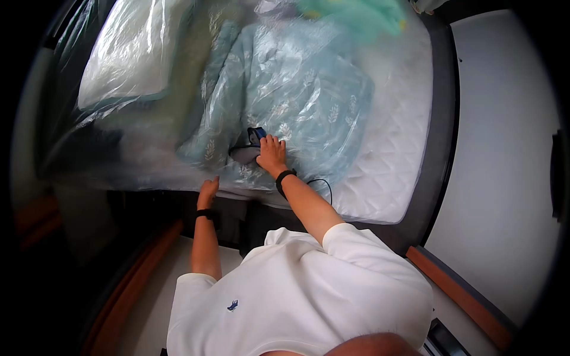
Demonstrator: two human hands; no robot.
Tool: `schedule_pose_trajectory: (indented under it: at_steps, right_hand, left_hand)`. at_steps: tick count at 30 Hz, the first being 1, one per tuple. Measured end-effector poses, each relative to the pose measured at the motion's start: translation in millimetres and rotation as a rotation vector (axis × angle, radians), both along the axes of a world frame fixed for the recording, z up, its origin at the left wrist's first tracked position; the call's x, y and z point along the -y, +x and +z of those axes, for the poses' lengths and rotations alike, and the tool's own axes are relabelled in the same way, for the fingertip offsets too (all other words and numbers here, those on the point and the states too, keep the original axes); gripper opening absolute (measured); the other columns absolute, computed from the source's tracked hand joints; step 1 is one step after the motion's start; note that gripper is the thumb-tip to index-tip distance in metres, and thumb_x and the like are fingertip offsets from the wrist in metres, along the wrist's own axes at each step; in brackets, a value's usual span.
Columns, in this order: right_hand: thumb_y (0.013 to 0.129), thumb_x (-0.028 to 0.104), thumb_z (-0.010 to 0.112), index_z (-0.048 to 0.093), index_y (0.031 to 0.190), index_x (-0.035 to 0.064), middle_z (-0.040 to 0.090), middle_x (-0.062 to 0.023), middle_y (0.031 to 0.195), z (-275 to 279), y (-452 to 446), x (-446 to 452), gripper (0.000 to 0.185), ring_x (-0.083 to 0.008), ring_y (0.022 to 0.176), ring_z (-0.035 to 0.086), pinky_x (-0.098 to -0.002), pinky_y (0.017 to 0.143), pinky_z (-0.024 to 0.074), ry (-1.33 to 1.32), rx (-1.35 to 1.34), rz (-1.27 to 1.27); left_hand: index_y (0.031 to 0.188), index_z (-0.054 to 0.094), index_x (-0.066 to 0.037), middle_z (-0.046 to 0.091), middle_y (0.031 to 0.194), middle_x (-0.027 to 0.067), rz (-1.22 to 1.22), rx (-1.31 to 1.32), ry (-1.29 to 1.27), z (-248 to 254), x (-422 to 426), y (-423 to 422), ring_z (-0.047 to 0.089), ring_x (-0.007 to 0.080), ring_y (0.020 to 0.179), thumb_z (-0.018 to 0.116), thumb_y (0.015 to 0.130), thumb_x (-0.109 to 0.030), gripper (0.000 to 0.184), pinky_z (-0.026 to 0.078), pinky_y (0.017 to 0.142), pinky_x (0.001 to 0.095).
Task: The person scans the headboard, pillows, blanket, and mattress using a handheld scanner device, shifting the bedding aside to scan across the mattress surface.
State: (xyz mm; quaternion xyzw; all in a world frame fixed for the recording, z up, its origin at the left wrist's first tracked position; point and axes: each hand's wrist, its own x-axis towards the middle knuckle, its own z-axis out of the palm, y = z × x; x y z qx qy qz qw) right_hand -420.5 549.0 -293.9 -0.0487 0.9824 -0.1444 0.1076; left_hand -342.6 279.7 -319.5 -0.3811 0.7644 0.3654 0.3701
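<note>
My right hand (pixel 272 155) is closed at the side of a grey and dark-blue handheld appliance (pixel 244 155); its exact kind is hard to make out. The appliance rests on a pale blue-green quilt with white leaf prints (pixel 309 101). A black cord (pixel 323 181) curves out beside my right forearm. At the near edge of the bed, my left hand (pixel 208 190) has its fingers drawn together at the border of a clear plastic sheet (pixel 142 172), seemingly pinching it. The sheet spreads over the left part of the bed.
Under the quilt is a white quilted mattress (pixel 395 172) in a dark grey bed frame (pixel 444 89). A white pillow (pixel 127 53) lies beneath plastic at upper left. Green fabric (pixel 362 18) sits at the far end. Brown wooden edges (pixel 457 291) flank me on both sides.
</note>
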Motion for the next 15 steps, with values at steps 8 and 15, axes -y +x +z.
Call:
schedule_pose_trajectory:
  at_steps: [8,15]
  right_hand:
    - [0.084,0.007,0.065,0.055,0.132,0.0283,0.055,-0.0089,0.113,-14,76,-249,0.054,-0.0283,0.106,0.053,-0.0426,0.087,0.0414,0.156,-0.160,0.353]
    - [0.077,0.024,0.072,0.070,0.111,0.0171,0.060,-0.0129,0.116,-13,206,-420,0.035,-0.0335,0.110,0.059,-0.0530,0.091,0.0479,0.349,0.485,-0.075]
  left_hand:
    - [0.141,0.043,0.006,0.027,0.149,0.0379,-0.396,-0.822,-0.087,-48,-201,-8,0.023,0.0531,0.140,0.060,0.091,-0.057,0.083,0.035,0.108,0.0563]
    - [0.153,0.014,0.005,0.005,0.156,0.0389,-0.320,-0.330,-0.190,-40,-353,26,0.001,0.0540,0.145,0.064,0.089,-0.055,0.101,0.025,0.111,0.0632]
